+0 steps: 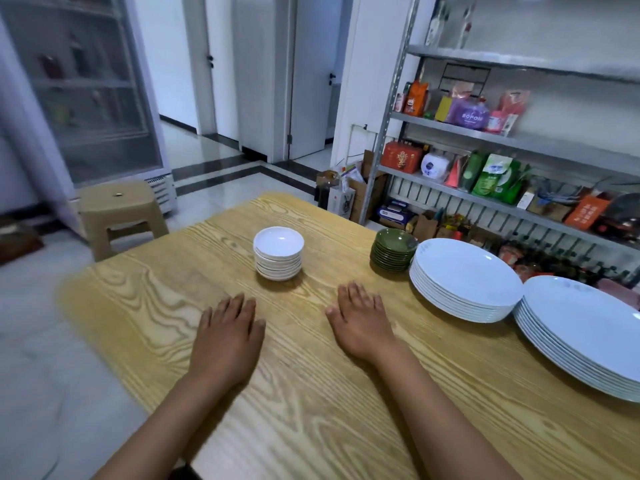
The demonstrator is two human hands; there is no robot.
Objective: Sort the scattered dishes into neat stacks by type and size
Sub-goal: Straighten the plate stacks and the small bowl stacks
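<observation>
The table (pixel 311 393) is finished in light yellow-tan wood with a bold, darker swirling grain pattern. The stack of small dishes (pixel 278 252) is plain white, thin darker lines being noted at the rims. The stack of small bowls (pixel 393 250) is dark olive green, without pattern. Both stacks of large plates, the farther stack (pixel 465 280) and the nearer stack (pixel 581 336), are white with a bluish cast; a faint grey floral mark is observed near each top plate's far rim. The stool (pixel 119 216) is plain beige. The floor (pixel 214 164) is pale grey tile crossed by dark bands.
</observation>
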